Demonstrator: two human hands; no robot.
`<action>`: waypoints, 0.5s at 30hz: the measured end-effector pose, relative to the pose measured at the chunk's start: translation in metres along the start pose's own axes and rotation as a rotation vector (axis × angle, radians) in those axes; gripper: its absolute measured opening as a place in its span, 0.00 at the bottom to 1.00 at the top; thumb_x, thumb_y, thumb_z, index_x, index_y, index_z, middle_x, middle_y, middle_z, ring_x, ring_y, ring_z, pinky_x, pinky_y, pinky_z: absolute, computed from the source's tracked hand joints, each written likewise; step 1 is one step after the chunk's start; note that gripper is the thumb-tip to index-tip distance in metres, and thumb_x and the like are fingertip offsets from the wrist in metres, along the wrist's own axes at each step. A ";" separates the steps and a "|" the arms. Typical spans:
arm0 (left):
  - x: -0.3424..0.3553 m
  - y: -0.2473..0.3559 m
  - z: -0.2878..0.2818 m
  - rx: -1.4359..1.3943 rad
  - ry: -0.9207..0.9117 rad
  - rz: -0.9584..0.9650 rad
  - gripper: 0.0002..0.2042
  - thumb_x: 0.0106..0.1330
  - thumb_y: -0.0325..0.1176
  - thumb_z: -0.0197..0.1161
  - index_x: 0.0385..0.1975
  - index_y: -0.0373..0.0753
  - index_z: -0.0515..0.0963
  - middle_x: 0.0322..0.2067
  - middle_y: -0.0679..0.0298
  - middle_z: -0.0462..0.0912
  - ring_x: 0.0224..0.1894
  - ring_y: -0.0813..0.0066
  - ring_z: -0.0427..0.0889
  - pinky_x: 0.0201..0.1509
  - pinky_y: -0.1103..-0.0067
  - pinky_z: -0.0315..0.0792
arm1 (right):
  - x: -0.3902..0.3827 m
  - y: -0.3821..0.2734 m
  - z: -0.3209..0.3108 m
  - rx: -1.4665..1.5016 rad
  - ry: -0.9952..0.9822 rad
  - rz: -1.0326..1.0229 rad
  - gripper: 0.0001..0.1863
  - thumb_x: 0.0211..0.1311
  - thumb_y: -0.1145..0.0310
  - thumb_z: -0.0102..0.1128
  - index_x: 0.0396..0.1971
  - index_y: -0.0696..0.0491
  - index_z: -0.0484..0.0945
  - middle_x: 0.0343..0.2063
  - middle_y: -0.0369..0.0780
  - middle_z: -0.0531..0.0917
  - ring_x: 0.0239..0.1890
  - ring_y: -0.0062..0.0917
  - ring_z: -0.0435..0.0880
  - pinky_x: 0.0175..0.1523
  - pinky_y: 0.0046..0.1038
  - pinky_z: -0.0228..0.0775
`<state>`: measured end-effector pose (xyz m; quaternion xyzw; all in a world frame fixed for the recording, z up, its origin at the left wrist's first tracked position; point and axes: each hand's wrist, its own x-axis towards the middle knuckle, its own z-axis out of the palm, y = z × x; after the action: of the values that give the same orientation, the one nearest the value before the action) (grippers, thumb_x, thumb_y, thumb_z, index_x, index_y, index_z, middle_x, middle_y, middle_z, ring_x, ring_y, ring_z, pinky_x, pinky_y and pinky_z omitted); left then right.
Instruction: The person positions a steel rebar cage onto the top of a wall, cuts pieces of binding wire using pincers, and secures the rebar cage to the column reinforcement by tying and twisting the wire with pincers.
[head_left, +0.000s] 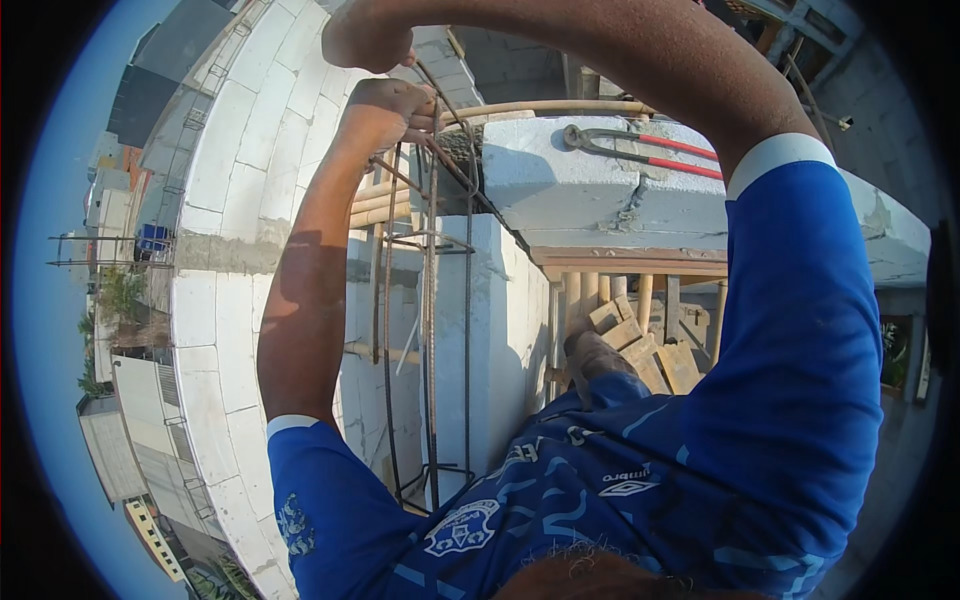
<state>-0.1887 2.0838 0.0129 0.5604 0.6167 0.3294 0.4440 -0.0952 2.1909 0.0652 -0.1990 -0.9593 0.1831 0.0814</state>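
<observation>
My left hand (388, 112) is closed around the top of an upright steel rebar cage (431, 290), where a square stirrup (455, 165) meets the long bars. Just above it, my right hand (365, 38) is curled closed near the end of a thin bar. What its fingers hold is hidden. The cage's long bars run down between white block walls, with more stirrups at mid-height and near the bottom. To the right, end-cutting nippers (640, 148) with red handles lie on top of a white block wall (545, 170), out of both hands.
A long white block wall (235, 190) curves along the left, with rooftops beyond it. Bamboo poles (560, 106) pass behind the cage and beside it. Below the right-hand wall are a wooden board (630, 262), upright poles and loose wooden pieces (650, 360), near my foot.
</observation>
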 end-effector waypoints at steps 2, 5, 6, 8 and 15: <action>0.000 -0.005 0.000 -0.011 -0.006 0.024 0.15 0.65 0.30 0.58 0.39 0.19 0.76 0.34 0.47 0.84 0.32 0.61 0.87 0.32 0.75 0.84 | 0.008 0.008 0.001 0.021 -0.027 -0.005 0.04 0.50 0.74 0.59 0.25 0.55 0.81 0.21 0.41 0.80 0.22 0.28 0.77 0.27 0.30 0.69; 0.001 -0.012 -0.004 -0.025 -0.010 0.047 0.16 0.66 0.31 0.58 0.39 0.18 0.76 0.33 0.47 0.84 0.31 0.62 0.87 0.30 0.75 0.83 | 0.018 0.021 0.006 0.052 -0.080 -0.002 0.03 0.49 0.74 0.59 0.25 0.55 0.81 0.20 0.41 0.80 0.21 0.27 0.77 0.27 0.29 0.68; 0.002 -0.013 -0.005 -0.028 -0.009 0.045 0.16 0.66 0.31 0.58 0.39 0.18 0.76 0.33 0.47 0.84 0.32 0.62 0.87 0.29 0.76 0.83 | 0.021 0.025 0.009 0.062 -0.099 0.003 0.03 0.49 0.74 0.59 0.24 0.55 0.81 0.20 0.41 0.80 0.21 0.27 0.77 0.26 0.29 0.68; 0.008 -0.018 -0.012 0.009 -0.011 0.044 0.15 0.66 0.31 0.58 0.39 0.18 0.76 0.33 0.46 0.84 0.32 0.63 0.87 0.29 0.77 0.82 | 0.027 0.036 0.013 0.068 -0.134 0.015 0.03 0.48 0.74 0.60 0.24 0.55 0.81 0.20 0.40 0.79 0.20 0.27 0.76 0.26 0.29 0.68; -0.002 -0.003 0.002 0.013 -0.005 0.056 0.14 0.65 0.29 0.58 0.37 0.19 0.77 0.32 0.47 0.85 0.31 0.67 0.87 0.29 0.82 0.81 | 0.037 0.080 0.042 0.075 -0.268 0.098 0.02 0.46 0.74 0.60 0.23 0.54 0.81 0.18 0.40 0.79 0.18 0.26 0.75 0.24 0.28 0.67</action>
<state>-0.1880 2.0810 0.0094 0.5811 0.6018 0.3365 0.4324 -0.1103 2.2611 -0.0009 -0.2161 -0.9432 0.2476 -0.0492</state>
